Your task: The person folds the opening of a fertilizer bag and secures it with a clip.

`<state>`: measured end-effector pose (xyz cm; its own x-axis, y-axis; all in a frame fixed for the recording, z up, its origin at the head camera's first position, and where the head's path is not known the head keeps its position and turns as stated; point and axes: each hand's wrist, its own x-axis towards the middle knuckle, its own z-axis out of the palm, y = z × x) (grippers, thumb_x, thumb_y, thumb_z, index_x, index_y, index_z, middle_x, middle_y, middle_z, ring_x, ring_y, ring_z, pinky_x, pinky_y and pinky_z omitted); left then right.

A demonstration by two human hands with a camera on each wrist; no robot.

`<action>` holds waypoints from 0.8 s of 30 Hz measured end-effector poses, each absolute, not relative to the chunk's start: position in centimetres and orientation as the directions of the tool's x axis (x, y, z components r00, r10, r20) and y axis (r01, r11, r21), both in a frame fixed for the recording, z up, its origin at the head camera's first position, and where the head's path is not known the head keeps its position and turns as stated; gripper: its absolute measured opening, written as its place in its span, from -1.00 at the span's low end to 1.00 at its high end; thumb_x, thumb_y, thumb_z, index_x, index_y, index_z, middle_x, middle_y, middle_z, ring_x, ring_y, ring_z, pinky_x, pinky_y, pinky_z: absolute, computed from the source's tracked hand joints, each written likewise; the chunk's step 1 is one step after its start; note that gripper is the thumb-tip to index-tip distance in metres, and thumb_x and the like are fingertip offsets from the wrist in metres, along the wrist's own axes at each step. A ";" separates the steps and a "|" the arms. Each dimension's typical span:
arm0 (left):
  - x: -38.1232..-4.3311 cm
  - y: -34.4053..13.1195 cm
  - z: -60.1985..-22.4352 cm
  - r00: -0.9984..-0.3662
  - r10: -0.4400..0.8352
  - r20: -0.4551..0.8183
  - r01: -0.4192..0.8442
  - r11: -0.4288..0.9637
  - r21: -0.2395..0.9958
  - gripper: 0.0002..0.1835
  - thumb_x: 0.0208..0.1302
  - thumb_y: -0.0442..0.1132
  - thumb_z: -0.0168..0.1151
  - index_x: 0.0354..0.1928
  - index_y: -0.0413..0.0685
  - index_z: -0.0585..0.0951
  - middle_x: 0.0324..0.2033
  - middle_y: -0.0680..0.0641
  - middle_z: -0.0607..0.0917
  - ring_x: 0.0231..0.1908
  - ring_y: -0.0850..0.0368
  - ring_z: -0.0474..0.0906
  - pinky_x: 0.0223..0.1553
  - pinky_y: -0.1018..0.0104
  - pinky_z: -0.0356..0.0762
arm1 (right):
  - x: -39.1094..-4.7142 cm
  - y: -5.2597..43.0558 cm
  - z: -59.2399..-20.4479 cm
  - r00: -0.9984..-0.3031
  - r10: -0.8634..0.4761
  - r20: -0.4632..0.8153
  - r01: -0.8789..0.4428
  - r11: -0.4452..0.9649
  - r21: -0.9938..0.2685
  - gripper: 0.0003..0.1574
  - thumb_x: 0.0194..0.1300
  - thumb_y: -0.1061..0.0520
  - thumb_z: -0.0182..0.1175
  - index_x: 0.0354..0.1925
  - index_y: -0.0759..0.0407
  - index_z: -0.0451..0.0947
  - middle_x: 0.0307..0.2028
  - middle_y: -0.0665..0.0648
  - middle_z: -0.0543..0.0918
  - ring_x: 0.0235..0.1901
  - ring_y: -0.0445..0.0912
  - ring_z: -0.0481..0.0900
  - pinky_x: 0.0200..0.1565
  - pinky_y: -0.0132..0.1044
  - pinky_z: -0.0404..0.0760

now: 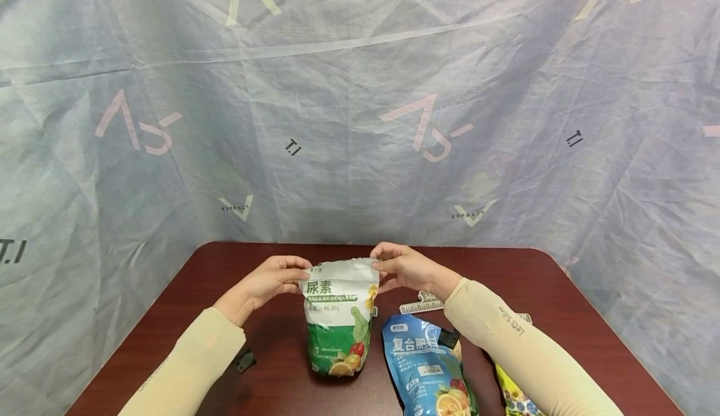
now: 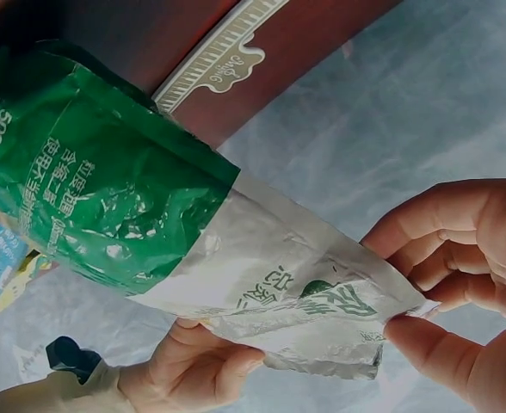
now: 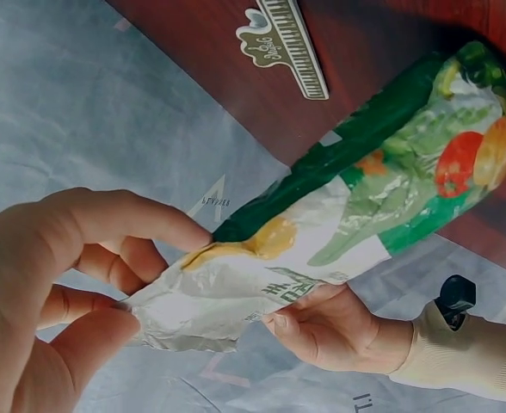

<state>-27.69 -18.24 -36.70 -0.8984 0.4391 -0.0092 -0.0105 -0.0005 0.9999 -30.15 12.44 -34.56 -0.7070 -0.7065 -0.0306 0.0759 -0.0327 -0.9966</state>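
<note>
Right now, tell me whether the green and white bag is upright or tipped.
Upright: the green and white bag has its white top above its green base; left hand and right hand hold its upper corners.

The dark red-brown tabletop (image 1: 270,347) has rounded far corners and a glossy surface. A green-and-white bag (image 1: 336,335) is upright near its middle; whether its base fully rests there is unclear. To the right a blue bag (image 1: 419,366) lies at the near side, and a yellow bag (image 1: 513,397) farther right, partly hidden. A piano-key clip (image 1: 420,307) lies beyond the blue bag
</note>
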 end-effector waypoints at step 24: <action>-28.1 -18.1 -35.8 -0.904 0.427 0.022 0.043 0.039 0.998 -0.82 0.20 -0.38 0.17 -0.16 -0.30 0.50 -0.32 -0.07 0.60 -0.35 0.13 0.56 -0.20 0.15 0.51 | -29.9 12.3 -33.6 -0.751 -0.660 0.014 0.022 -0.047 -0.999 -0.89 0.30 0.34 0.03 -0.23 0.18 0.43 -0.35 0.17 0.44 -0.31 0.04 0.50 -0.14 0.20 0.46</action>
